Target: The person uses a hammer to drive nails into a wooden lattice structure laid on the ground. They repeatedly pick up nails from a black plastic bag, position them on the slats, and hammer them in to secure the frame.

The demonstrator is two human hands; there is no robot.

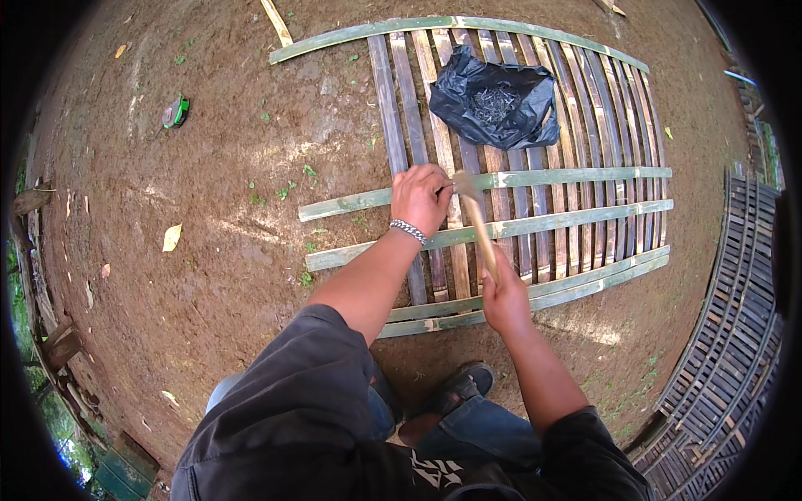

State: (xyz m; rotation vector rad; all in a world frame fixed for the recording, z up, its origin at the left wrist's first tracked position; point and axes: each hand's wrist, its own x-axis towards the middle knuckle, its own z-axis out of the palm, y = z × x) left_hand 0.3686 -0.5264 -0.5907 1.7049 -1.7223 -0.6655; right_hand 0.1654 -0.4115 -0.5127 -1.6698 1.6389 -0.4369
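Observation:
A wooden-handled hammer [483, 234] is gripped by my right hand [506, 296] near the lower end of its handle. Its head is blurred and sits just right of my left fingertips, over a green bamboo strip [551, 177]. My left hand [420, 199], with a chain bracelet at the wrist, is closed in a pinch on that same strip. Between thumb and finger is a small thin thing that looks like a nail [451, 184], partly hidden. Beneath lie several dark, upright bamboo slats [415, 134], crossed by the green strips.
On the slats rests an open black plastic bag [451, 96] with many nails [494, 104] inside. A green tape measure [175, 112] lies on the bare soil at left. Another slatted bamboo panel [718, 351] stands at right. My shoes [464, 388] are close to the panel's near edge.

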